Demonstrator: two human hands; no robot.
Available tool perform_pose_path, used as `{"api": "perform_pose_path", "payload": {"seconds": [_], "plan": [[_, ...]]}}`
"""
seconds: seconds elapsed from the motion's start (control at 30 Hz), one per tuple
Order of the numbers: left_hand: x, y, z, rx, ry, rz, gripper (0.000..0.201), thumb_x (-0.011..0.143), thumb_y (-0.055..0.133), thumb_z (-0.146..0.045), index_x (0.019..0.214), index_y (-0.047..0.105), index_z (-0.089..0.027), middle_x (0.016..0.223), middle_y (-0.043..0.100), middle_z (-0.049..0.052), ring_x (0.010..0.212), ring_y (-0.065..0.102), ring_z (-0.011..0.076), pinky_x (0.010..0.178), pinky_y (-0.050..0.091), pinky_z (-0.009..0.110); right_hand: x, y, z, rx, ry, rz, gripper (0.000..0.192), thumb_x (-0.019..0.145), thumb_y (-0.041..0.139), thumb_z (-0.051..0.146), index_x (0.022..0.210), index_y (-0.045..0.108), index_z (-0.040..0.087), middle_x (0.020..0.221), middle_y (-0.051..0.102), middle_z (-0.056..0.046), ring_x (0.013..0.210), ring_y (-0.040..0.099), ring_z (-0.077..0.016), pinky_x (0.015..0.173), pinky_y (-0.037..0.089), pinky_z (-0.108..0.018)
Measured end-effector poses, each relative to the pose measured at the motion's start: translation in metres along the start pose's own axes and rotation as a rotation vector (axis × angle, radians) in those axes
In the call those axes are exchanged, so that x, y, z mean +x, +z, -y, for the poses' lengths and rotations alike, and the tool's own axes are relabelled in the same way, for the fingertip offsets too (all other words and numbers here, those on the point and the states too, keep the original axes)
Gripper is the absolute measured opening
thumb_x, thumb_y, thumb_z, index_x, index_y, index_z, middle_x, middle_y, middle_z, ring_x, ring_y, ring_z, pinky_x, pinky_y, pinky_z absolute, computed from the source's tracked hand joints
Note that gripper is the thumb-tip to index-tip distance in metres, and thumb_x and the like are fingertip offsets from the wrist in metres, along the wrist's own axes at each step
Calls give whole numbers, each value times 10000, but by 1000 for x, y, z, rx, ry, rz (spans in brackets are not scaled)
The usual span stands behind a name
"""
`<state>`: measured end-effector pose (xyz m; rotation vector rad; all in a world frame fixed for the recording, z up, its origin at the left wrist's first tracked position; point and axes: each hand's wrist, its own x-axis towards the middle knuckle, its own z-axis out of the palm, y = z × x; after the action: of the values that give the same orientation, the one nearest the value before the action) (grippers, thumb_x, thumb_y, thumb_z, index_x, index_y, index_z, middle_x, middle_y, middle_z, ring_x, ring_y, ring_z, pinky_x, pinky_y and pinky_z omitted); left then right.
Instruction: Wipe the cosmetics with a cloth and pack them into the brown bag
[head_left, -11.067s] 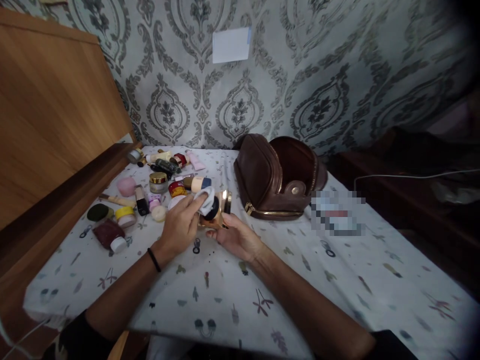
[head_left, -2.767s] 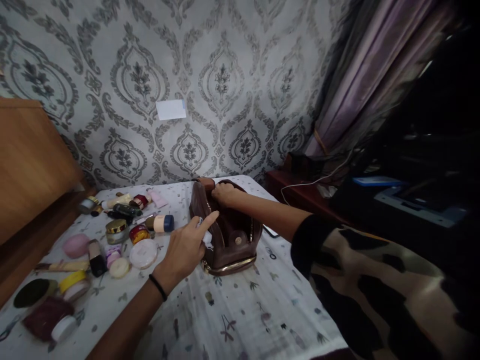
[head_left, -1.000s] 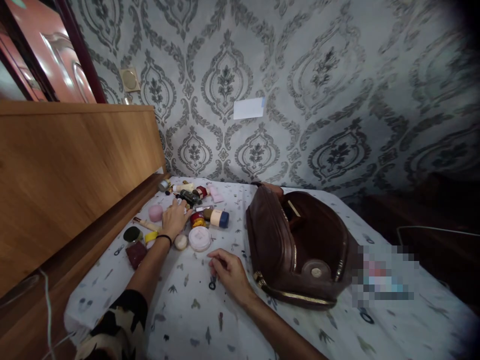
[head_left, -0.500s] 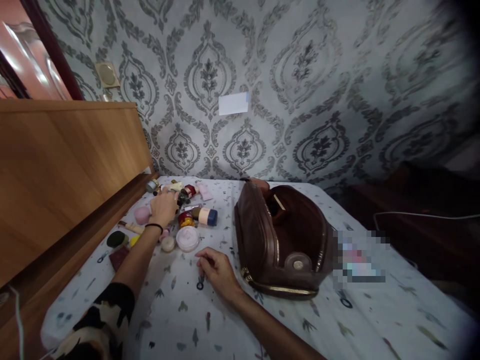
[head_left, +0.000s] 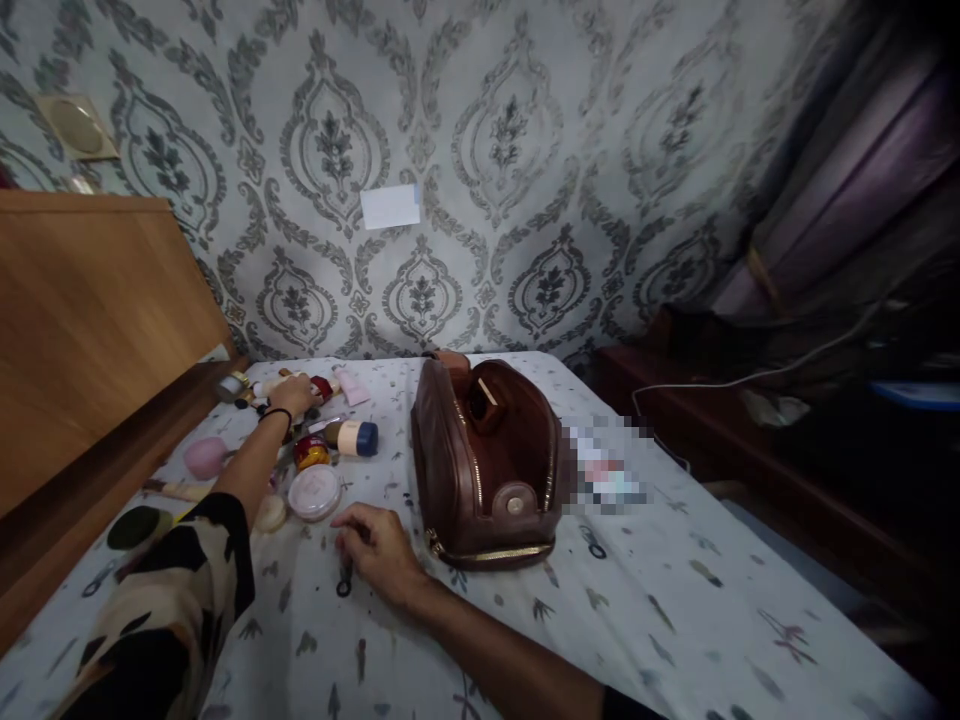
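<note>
My left hand (head_left: 292, 395) reaches far over a cluster of cosmetics at the back left of the cloth-covered table (head_left: 615, 620). It lies on the tubes and small bottles there, and its fingers are hidden. My right hand (head_left: 373, 545) rests on the cloth with loosely curled fingers and nothing in it, just left of an open brown leather bag (head_left: 487, 470). Between the hands lie a cream tube with a blue cap (head_left: 352, 438), a red and gold jar (head_left: 310, 452) and a round pale compact (head_left: 315, 492).
A wooden panel (head_left: 90, 320) with a dark ledge borders the table's left side. A pink round pot (head_left: 204, 457), a dark oval case (head_left: 139, 527) and a wooden handle (head_left: 176, 490) lie near it. A white cable (head_left: 750, 378) and a dark side unit stand right of the table.
My left hand has reached further back into the cosmetics. My right hand stays resting on the cloth. The view has swung to the right, and the bag now sits near the middle.
</note>
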<state>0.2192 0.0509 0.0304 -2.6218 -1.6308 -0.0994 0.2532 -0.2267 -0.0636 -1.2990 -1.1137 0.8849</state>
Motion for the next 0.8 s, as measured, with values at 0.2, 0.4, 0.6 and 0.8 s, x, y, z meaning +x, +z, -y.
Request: {"api": "perform_pose_path", "payload": {"seconds": [0.2, 0.4, 0.6, 0.8], "plan": [[-4, -2, 4, -63, -13, -28, 479, 755, 637, -422, 1115, 654, -106, 1131, 705, 209, 1022, 667, 342, 673, 474, 321, -1, 0, 2, 47, 19, -5, 188, 781, 525, 149, 872, 687, 179, 623, 581, 39, 508, 533, -89, 520, 406, -187], [-33, -28, 9, -140, -8, -177, 563, 779, 571, -517, 1197, 622, -143, 1145, 702, 165, 1035, 652, 333, 681, 467, 326, 3, 0, -2, 180, 25, 14, 174, 809, 593, 287, 921, 656, 170, 688, 594, 29, 525, 555, -84, 490, 407, -190], [-103, -59, 21, -413, 335, -161, 498, 703, 632, -537, 1058, 656, -188, 1039, 712, 68, 974, 645, 292, 812, 492, 355, 9, -8, 3, 461, 29, -54, 546, 748, 702, 556, 1151, 561, 215, 853, 591, -1, 672, 655, -140, 475, 461, -205], [-215, -35, 1, -239, 648, -105, 369, 786, 643, -341, 1133, 629, -216, 1092, 668, 86, 1020, 632, 286, 853, 519, 398, -1, -11, 16, 633, 121, 22, 577, 784, 671, 601, 1240, 530, 278, 939, 642, -12, 649, 625, -130, 474, 442, -210]]}}
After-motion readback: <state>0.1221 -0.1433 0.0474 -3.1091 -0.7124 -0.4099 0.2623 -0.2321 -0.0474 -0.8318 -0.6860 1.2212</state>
